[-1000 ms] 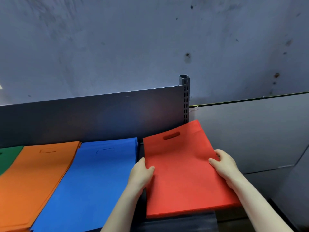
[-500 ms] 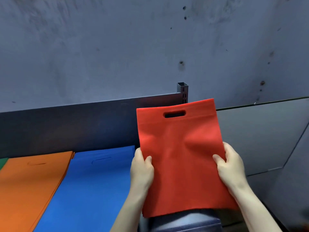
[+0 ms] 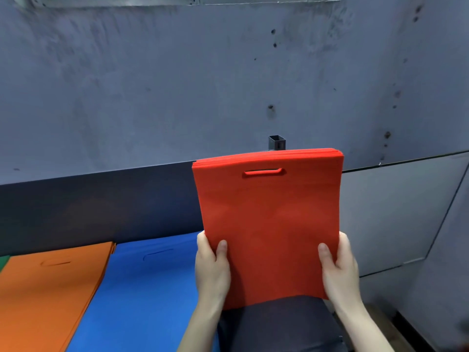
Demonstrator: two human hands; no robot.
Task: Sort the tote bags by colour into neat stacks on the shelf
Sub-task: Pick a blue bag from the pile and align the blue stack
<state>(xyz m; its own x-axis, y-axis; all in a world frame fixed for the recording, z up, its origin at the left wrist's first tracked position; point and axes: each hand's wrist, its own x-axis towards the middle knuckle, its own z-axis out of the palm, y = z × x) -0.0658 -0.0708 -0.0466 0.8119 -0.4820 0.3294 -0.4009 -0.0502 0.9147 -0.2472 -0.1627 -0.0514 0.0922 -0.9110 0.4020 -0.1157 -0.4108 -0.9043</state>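
A stack of red tote bags (image 3: 269, 219) stands upright on its bottom edge above the dark shelf surface (image 3: 276, 323), cut-out handle at the top. My left hand (image 3: 212, 268) grips its left edge and my right hand (image 3: 337, 268) grips its right edge, thumbs on the front face. To the left a blue stack (image 3: 142, 295) lies flat on the shelf, then an orange stack (image 3: 48, 293). A sliver of green bags (image 3: 3, 261) shows at the far left edge.
The shelf's dark back panel (image 3: 101, 201) runs behind the stacks, with a slotted upright post (image 3: 277, 142) at its right end. A stained grey wall rises behind. A pale panel (image 3: 396, 214) stands to the right of the shelf.
The red stack lay flat on the shelf a second ago; both hands have tipped it up onto its bottom edge and now hold it vertical, edges squared.
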